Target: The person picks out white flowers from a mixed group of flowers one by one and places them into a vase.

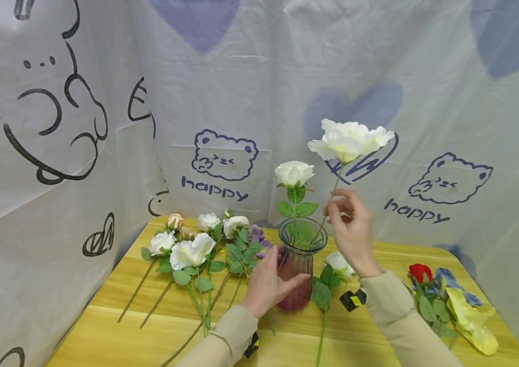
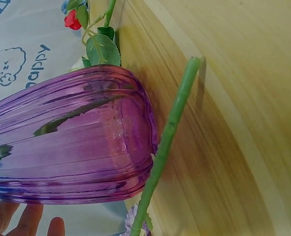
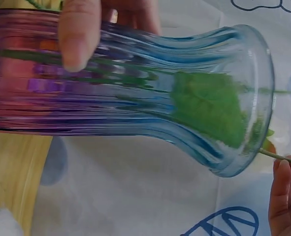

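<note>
A ribbed glass vase [image 1: 303, 265], clear bluish at the neck and pink-purple below, stands upright on the table. My left hand [image 1: 266, 286] holds its body from the left, thumb [image 3: 79, 46] across the front and fingers on the far side. One white rose [image 1: 294, 174] rises from the vase, leaves above the rim. Above the vase's right side, my right hand [image 1: 352, 232] pinches the thin stem of a wide-open white flower [image 1: 350, 143]. That stem's lower part runs inside the vase mouth. In the right wrist view, fingertips [image 3: 281, 172] grip the stem just outside the rim.
White roses, a white open flower [image 1: 192, 252] and purple blossoms [image 1: 259, 237] lie left of the vase. Right of it lie another white rose [image 1: 339, 265], a black item [image 1: 353, 300], and red [image 1: 420, 272], blue and yellow flowers. A printed cloth [image 1: 223, 102] hangs behind the table.
</note>
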A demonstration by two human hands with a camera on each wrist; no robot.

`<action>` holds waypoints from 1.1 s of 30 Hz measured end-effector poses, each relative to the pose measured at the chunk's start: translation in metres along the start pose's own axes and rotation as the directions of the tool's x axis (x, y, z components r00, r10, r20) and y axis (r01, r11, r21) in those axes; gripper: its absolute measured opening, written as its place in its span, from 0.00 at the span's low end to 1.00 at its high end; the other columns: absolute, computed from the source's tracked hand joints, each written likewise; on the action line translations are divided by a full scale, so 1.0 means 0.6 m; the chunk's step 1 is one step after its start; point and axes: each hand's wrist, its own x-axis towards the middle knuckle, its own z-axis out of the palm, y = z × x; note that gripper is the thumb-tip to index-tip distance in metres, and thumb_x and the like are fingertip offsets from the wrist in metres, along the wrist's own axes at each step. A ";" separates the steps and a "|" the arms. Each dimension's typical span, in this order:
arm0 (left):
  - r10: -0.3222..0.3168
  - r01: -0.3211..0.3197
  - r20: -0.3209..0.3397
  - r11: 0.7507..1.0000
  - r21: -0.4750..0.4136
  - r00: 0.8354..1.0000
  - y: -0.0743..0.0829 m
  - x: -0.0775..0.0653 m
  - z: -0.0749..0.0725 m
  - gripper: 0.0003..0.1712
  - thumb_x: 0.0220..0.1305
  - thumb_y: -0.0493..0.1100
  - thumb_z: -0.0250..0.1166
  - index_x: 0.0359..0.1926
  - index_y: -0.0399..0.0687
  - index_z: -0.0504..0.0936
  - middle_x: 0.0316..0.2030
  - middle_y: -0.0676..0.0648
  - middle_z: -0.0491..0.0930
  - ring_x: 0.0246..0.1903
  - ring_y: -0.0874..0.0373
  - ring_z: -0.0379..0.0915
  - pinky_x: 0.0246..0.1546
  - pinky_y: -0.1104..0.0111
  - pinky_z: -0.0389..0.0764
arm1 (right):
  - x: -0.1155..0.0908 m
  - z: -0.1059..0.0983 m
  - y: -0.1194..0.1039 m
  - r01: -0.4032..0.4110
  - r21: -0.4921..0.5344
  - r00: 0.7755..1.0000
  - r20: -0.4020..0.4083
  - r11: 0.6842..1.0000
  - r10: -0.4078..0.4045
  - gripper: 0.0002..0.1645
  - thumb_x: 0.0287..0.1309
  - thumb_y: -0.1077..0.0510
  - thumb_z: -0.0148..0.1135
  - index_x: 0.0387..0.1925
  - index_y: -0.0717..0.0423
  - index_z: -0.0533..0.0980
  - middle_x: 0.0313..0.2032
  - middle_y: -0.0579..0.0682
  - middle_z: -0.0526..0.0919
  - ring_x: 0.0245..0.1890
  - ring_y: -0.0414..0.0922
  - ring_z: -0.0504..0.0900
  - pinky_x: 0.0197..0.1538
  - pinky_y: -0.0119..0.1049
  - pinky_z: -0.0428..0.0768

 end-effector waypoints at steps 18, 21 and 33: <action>0.003 -0.003 -0.003 1.000 -0.012 1.000 0.000 0.002 -0.001 0.48 0.53 0.73 0.70 0.66 0.51 0.69 0.56 0.48 0.82 0.52 0.51 0.82 0.50 0.56 0.85 | -0.036 -0.005 0.031 0.008 -0.226 0.992 0.125 0.974 0.021 0.11 0.66 0.64 0.60 0.47 0.65 0.82 0.39 0.62 0.88 0.38 0.56 0.86 0.49 0.41 0.85; 0.006 -0.006 0.002 1.000 -0.011 1.000 0.001 0.000 0.000 0.47 0.53 0.73 0.70 0.66 0.52 0.70 0.56 0.48 0.82 0.52 0.51 0.82 0.50 0.57 0.85 | -0.054 -0.015 0.048 -0.050 -0.244 0.983 0.160 0.969 0.092 0.13 0.64 0.67 0.58 0.47 0.68 0.82 0.43 0.66 0.87 0.43 0.61 0.86 0.52 0.56 0.84; 0.011 -0.011 0.003 1.000 0.008 1.000 0.003 0.000 -0.001 0.47 0.53 0.72 0.70 0.66 0.51 0.70 0.55 0.48 0.82 0.50 0.52 0.82 0.50 0.58 0.86 | -0.125 -0.033 0.098 -0.255 -0.190 0.940 0.181 0.948 0.289 0.18 0.76 0.59 0.49 0.53 0.67 0.79 0.46 0.64 0.86 0.43 0.48 0.86 0.48 0.32 0.86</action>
